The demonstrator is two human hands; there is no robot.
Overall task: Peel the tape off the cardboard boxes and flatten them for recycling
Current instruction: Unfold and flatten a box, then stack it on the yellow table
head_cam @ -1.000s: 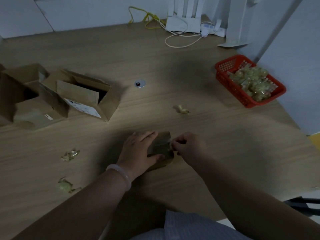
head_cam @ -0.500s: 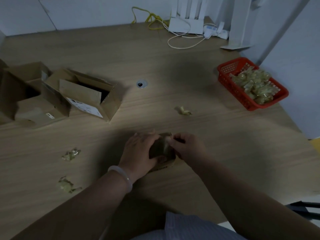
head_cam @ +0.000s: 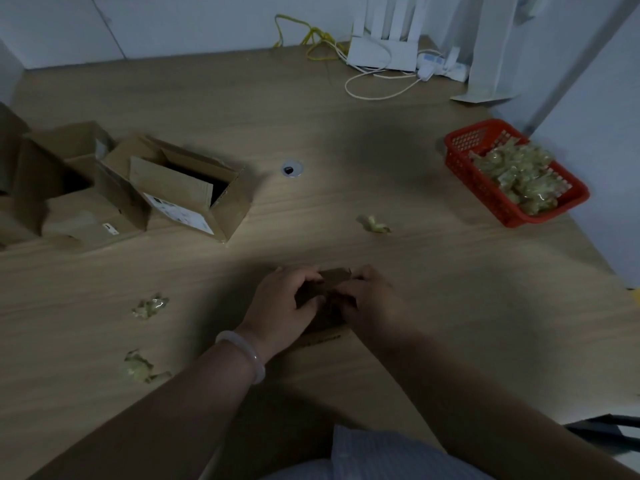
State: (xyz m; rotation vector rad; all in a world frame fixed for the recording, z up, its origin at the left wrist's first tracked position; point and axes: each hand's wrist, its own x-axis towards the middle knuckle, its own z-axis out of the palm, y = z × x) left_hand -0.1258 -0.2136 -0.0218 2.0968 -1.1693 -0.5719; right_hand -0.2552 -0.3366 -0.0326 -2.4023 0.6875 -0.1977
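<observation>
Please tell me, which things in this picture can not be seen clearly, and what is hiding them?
Head view, dim light:
- Small brown cardboard box: mostly covered by the left hand and right hand; any tape on it is hidden.
- Open cardboard boxes at far left: cut off by the frame edge.
- White shipping label: print too small.
- Red plastic basket: bottom buried under crumpled tape.

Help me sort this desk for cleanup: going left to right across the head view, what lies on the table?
Open cardboard boxes → tape wads → left hand → small box → right hand → tape wad → red basket.
</observation>
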